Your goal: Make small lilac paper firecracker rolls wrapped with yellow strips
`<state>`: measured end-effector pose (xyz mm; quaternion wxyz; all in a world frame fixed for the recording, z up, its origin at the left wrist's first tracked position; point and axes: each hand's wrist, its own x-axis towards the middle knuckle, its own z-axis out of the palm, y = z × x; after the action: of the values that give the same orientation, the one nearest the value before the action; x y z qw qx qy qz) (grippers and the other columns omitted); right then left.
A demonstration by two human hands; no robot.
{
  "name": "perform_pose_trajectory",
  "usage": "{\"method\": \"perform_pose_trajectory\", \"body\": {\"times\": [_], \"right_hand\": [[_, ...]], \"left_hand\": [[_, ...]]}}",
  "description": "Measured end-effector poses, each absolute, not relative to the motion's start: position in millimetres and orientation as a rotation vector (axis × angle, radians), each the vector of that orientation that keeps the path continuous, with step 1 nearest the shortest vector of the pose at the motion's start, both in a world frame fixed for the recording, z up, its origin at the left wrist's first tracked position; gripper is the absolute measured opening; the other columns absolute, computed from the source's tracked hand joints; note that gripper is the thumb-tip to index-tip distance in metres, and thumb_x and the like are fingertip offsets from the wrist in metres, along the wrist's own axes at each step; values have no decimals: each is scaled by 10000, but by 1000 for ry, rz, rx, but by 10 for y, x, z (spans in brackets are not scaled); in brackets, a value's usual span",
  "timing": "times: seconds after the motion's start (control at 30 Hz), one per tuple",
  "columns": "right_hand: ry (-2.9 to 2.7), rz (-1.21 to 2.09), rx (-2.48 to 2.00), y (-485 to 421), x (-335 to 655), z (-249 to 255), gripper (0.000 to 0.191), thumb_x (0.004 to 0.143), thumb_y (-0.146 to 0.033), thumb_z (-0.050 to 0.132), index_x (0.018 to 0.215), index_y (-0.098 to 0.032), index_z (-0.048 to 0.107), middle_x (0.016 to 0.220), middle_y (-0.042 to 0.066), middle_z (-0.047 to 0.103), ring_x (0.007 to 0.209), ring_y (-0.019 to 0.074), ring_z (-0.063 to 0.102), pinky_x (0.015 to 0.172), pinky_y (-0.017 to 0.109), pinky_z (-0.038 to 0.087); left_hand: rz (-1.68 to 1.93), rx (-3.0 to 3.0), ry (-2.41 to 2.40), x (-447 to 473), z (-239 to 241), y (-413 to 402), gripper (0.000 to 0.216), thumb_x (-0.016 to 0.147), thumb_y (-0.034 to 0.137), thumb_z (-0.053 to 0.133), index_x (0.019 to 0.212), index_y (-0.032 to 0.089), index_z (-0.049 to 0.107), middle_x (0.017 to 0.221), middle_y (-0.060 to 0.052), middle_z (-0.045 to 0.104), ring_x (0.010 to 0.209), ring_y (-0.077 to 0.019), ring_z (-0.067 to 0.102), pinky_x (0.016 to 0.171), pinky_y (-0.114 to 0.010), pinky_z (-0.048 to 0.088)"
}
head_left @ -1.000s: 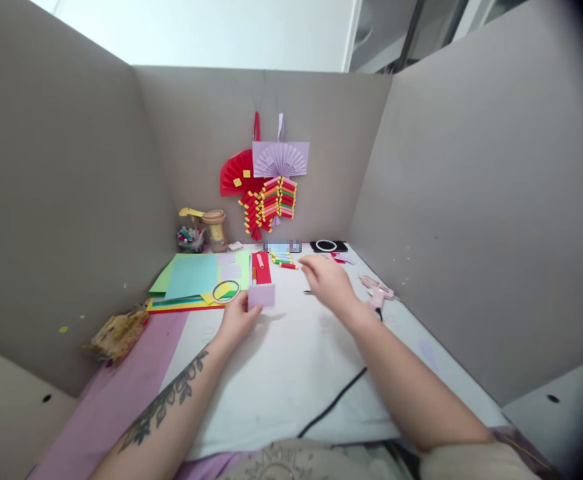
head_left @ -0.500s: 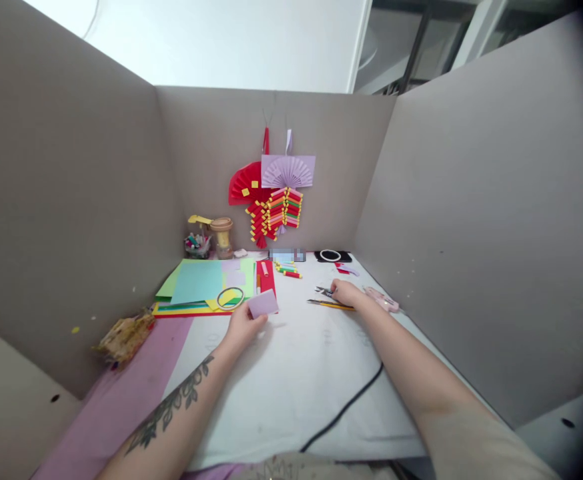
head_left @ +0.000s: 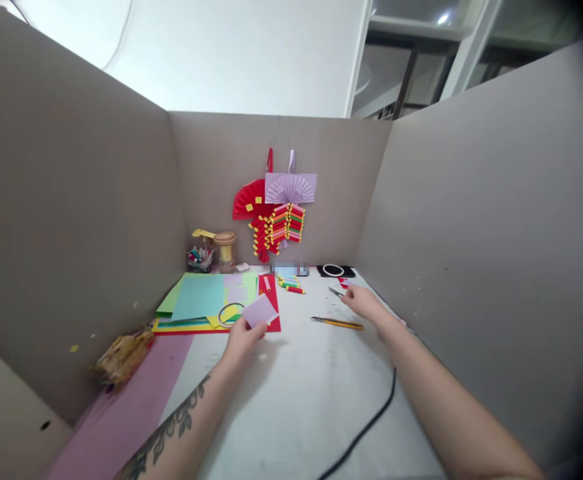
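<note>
My left hand [head_left: 244,341] pinches a small piece of lilac paper [head_left: 260,311] between thumb and fingers, above the white table. On the right, my right hand [head_left: 364,303] is closed on small scissors [head_left: 335,292]; their metal tips point left and the handle is hidden in my fingers. A yellow craft knife [head_left: 337,323] lies on the table just in front of that hand. Red and lilac paper scraps [head_left: 343,283] lie just beyond it. Several small paper rolls [head_left: 291,285] with yellow ends lie between the hands, farther back.
Coloured paper sheets [head_left: 197,297] and a roll of tape [head_left: 221,315] lie at the left. A cup [head_left: 226,253] and a tub of pens [head_left: 200,259] stand behind them. Paper fans [head_left: 291,189] hang on the grey partition [head_left: 211,173]. A black cable [head_left: 366,427] crosses the table's front.
My right hand has moved right, away from the craft knife, with the scissors in it. The left hand still holds the lilac paper, now tilted differently. The camera view has shifted upward.
</note>
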<state>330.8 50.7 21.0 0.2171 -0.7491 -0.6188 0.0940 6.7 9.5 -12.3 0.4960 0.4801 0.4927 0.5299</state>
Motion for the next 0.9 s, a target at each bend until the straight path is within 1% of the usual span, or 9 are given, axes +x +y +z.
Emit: {"method": "perform_pose_trajectory", "body": {"times": [0.07,0.13,0.2,0.27,0.37,0.47,0.6,0.73,0.9], "right_hand": [[-1506,581,-1834,363,3159,285,98,726,-238,535,697,-190,455,699,51,630,644,161,603,560,251,402],[-1273,897,-1563,207,2933,304,131,708,-229,531,759,-205,413,742,33,639,597,135,598,536,237,416],[-1162,1047,-1350,63,2667,273,229,675,-245,565,836,-215,405,719,11,634,529,116,557,493,224,395],[-1171,1143,-1195,-52,2412,208,322,669,-262,574,946,-215,417,709,-9,621,456,87,468,439,206,328],[-1243,1178,-1185,-160,2143,90,313,752,-400,510,980,-185,503,622,-38,530,403,60,319,400,203,216],[-1310,1123,-1221,-224,2033,1,407,804,-519,418,910,-164,589,550,-50,417,429,69,294,421,216,210],[-1324,1099,-1260,-306,2003,-35,403,803,-520,439,821,-160,619,508,-55,360,445,76,292,434,223,214],[-1214,1139,-1267,-339,1964,-49,413,796,-532,443,717,-155,591,476,-57,360,421,70,267,412,218,190],[-1184,1174,-1252,-324,1901,-86,421,791,-538,453,655,-155,562,452,-52,372,413,69,268,409,213,187]], "left_hand": [[1287,1021,1080,132,-18,109,248,598,225,691,799,122,589,645,-4,592,571,-117,538,562,-230,440],[1271,888,974,223,91,107,254,608,220,698,814,127,581,678,-11,602,593,-111,554,594,-237,469],[1259,805,934,315,161,93,253,616,217,709,813,126,579,717,-31,618,626,-115,577,609,-237,486],[1254,784,917,384,171,73,263,618,219,723,822,122,588,748,-51,633,652,-120,594,612,-231,491],[1244,804,880,425,111,32,333,601,231,748,880,127,600,793,-58,652,681,-122,607,653,-235,497],[1237,869,919,415,56,-19,375,586,261,756,901,128,602,813,-66,663,702,-142,617,658,-243,490],[1262,970,1052,395,60,-66,391,601,273,724,943,135,596,839,-79,676,721,-177,632,624,-255,483],[1282,1037,1103,390,84,-78,360,609,258,695,931,136,592,829,-79,676,700,-185,632,603,-264,485],[1278,1084,1121,406,85,-88,354,612,240,672,939,126,595,847,-91,678,690,-186,635,593,-264,487]]}}
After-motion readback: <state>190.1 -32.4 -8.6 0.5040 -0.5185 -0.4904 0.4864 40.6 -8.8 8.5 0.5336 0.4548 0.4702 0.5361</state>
